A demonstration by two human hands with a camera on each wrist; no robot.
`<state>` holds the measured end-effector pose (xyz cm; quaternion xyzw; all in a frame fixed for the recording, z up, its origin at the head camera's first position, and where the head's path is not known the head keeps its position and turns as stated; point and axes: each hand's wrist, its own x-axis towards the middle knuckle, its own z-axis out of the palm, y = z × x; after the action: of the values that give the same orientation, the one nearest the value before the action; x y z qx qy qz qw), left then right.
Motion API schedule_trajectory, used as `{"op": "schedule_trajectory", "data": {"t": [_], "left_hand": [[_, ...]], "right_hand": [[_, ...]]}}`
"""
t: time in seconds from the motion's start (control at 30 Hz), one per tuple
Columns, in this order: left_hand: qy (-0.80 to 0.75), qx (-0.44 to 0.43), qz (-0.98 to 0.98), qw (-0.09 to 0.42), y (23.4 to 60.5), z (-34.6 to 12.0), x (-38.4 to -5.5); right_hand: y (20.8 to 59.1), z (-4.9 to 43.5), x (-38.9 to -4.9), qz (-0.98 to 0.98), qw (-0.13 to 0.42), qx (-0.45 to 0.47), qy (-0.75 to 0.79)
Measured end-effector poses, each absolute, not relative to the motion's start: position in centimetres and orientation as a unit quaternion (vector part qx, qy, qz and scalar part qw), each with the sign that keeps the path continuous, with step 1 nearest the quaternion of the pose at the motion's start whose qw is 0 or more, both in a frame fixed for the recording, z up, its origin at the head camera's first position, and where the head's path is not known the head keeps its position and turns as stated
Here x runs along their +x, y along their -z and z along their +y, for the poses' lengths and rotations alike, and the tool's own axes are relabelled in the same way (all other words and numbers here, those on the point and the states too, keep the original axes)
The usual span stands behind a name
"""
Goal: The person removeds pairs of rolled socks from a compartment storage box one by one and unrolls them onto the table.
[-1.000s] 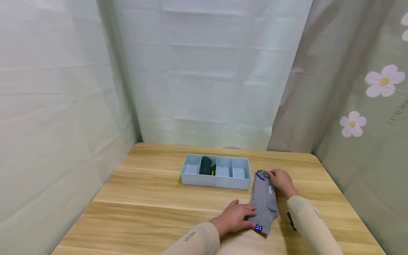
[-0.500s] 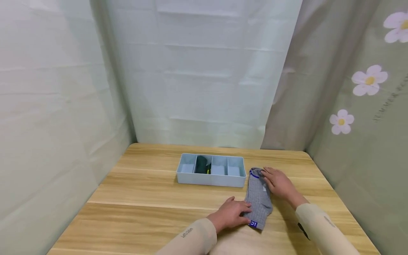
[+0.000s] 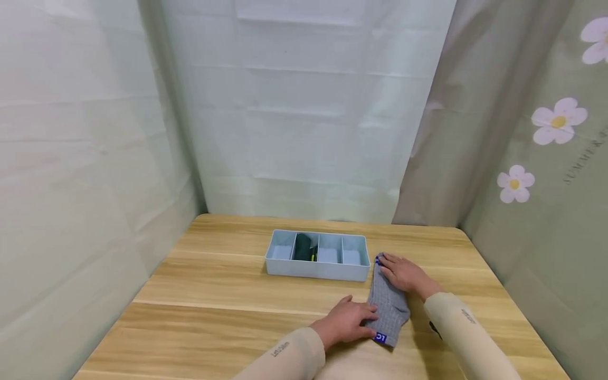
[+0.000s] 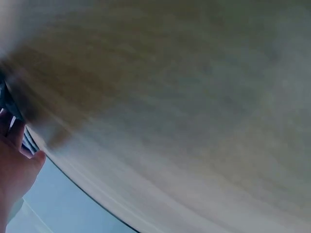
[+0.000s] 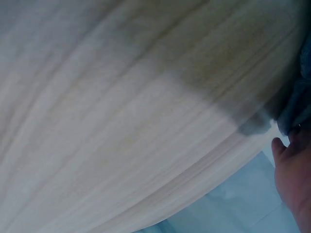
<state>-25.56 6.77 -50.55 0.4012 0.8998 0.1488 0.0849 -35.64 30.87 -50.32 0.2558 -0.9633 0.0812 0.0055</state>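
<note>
A grey sock (image 3: 388,309) lies flat on the wooden table, with a blue tag at its near end and a blue patch at the far one. My right hand (image 3: 407,273) rests on the sock's far part, fingers extended over it. At its near left edge, my left hand (image 3: 348,320) touches the cloth beside the tag with spread fingers. Only the edge of the left wrist view shows a hand (image 4: 17,162) by dark cloth; the right wrist view likewise catches a hand (image 5: 294,170) next to bluish cloth (image 5: 296,104).
Just left of the sock's far end stands a light blue box (image 3: 317,270) with several compartments. One compartment holds a dark green bundle (image 3: 302,247) with a bit of yellow. Pale curtains (image 3: 299,132) close off the back and sides of the table.
My right hand has gone from gripping the sock's far right edge to lying across it, covering its white lettering. The left hand has hardly moved; the whole view has shifted slightly.
</note>
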Motion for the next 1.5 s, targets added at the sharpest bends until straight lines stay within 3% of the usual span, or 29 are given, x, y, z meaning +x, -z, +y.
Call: {"op": "schedule_trajectory", "data": {"t": [0.67,1.03,1.5], "left_hand": [[-0.133,0.41,0.899,0.08,50.8,7.2,-25.7],[-0.078,0.38,0.921,-0.03,50.8,7.7,-26.6],[-0.062,0.425,0.903,0.01,49.9,3.8,-28.9]], "right_hand": [[52.2,33.0,-36.1,-0.969,-0.001,0.209,-0.134],[51.4,34.8,-33.9,-0.975,0.013,0.177,-0.136],[52.2,37.3,-28.4,-0.987,0.072,0.128,-0.069]]}}
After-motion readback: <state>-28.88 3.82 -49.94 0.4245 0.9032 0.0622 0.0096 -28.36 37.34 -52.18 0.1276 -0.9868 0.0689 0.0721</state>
